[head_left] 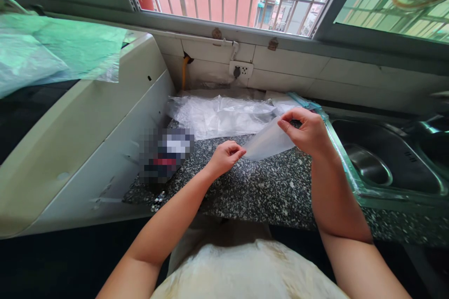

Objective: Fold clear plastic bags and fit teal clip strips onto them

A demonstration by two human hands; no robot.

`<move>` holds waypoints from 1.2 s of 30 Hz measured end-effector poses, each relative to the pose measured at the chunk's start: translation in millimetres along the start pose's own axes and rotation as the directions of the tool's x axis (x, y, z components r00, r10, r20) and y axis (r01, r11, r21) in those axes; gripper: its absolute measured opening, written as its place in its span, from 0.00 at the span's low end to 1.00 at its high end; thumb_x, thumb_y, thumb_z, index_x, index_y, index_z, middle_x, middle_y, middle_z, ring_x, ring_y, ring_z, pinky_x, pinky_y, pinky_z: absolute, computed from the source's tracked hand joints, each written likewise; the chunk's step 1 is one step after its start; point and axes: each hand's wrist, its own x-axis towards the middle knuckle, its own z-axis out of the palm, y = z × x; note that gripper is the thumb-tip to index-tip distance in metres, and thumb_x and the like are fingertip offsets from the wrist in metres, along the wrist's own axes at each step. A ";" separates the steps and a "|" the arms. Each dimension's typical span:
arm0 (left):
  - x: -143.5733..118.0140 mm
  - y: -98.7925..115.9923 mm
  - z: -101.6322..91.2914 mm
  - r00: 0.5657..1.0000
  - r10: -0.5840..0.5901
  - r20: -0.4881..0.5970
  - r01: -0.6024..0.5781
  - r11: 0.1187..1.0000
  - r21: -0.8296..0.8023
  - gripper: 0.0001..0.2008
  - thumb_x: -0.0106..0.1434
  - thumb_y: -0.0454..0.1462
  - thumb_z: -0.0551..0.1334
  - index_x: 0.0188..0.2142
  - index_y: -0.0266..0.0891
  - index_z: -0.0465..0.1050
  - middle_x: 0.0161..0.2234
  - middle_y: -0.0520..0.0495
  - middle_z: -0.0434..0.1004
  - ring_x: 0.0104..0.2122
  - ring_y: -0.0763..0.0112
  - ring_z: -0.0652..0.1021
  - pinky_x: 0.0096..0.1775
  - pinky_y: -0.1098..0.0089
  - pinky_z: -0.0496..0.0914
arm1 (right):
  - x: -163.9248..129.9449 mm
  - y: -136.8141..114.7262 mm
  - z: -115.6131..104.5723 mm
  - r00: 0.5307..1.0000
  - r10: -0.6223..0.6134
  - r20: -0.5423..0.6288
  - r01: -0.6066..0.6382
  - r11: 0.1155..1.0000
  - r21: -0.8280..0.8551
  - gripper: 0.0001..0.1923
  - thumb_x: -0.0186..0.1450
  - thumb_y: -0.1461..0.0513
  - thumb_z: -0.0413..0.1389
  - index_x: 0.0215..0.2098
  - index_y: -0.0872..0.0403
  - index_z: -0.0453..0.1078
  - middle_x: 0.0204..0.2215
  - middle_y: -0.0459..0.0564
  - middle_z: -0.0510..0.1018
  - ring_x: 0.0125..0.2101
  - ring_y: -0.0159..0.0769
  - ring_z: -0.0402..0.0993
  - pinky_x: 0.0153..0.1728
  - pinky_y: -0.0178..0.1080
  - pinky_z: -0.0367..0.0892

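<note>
Your left hand [227,156] and right hand [306,130] pinching opposite ends of a translucent sheet [268,142], above your speckled counter [242,196]

We are holding both bare arms [335,196] forward, bending at the elbows. Our left hand [226,157] is pinching with thumb and finger, while its forearm [178,210] is slanting inward. Our right hand [305,131] is also pinching, standing a bit farther forward, the fingertips [286,125] pointing leftward.
</note>
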 end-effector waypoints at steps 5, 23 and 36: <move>-0.2 -4.1 0.6 0.994 -0.070 -0.090 0.077 0.994 0.073 0.08 0.55 0.38 0.65 0.22 0.37 0.71 0.22 0.51 0.69 0.25 0.74 0.69 0.30 0.71 0.64 | -1.5 -4.8 1.7 0.999 -0.041 -0.005 0.041 0.999 -0.027 0.06 0.59 0.62 0.55 0.24 0.52 0.68 0.25 0.47 0.75 0.30 0.36 0.70 0.34 0.42 0.64; 1.3 -7.4 -0.4 0.999 0.019 0.037 -0.024 0.991 0.128 0.07 0.57 0.32 0.62 0.23 0.38 0.72 0.23 0.52 0.69 0.28 0.73 0.69 0.32 0.71 0.64 | -5.1 -16.3 1.3 0.995 -0.104 0.002 0.104 0.994 -0.045 0.07 0.60 0.61 0.55 0.24 0.51 0.67 0.25 0.46 0.75 0.30 0.35 0.70 0.36 0.42 0.63; 0.1 -4.9 -3.3 0.989 0.107 -0.100 -0.101 0.993 0.062 0.12 0.53 0.40 0.68 0.39 0.41 0.76 0.27 0.51 0.70 0.30 0.71 0.70 0.36 0.68 0.67 | -9.3 -29.4 14.2 0.981 -0.144 0.128 0.153 0.986 -0.062 0.08 0.61 0.61 0.53 0.24 0.51 0.67 0.24 0.46 0.73 0.29 0.35 0.67 0.38 0.42 0.61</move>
